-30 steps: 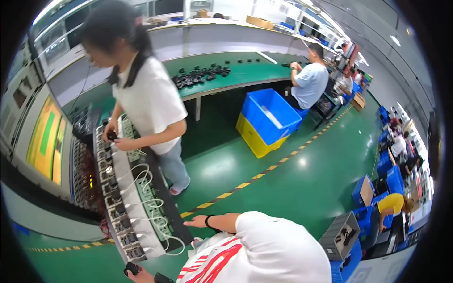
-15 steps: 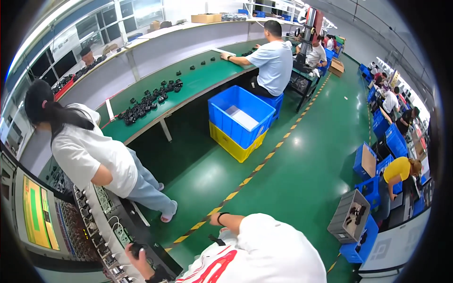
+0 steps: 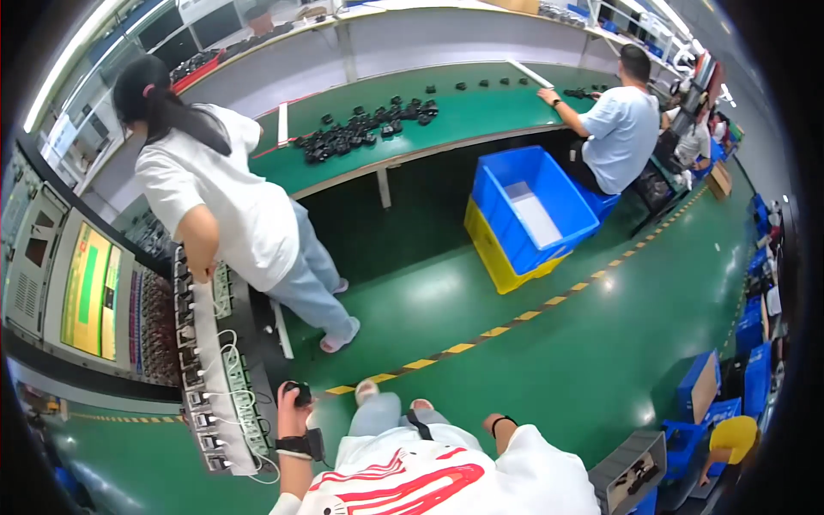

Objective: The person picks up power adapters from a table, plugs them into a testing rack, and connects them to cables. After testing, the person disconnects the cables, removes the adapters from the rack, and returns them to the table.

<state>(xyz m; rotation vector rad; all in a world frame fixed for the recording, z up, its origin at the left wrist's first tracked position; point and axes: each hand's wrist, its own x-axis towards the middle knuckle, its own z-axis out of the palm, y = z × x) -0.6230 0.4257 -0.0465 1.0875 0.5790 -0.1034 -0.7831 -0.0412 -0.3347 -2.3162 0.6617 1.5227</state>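
Green floor [image 3: 412, 296] lies open ahead of the hands and to their right, crossed by a black-and-yellow tape line [image 3: 463, 347]. The dark edge of a long rack [image 3: 207, 322], lined with sockets and looping white cables [image 3: 230, 354], runs just left of the left hand [image 3: 290, 415], whose grip is closed around a small black device [image 3: 298, 394]. The right hand [image 3: 492, 421] hangs low by the shirt; I cannot tell its grip. A co-worker in white [image 3: 227, 189] stands between rack and green surface [image 3: 485, 112], narrowing that way. Along the surface's front edge, a blue crate [image 3: 498, 209] sits on a yellow crate [image 3: 486, 251].
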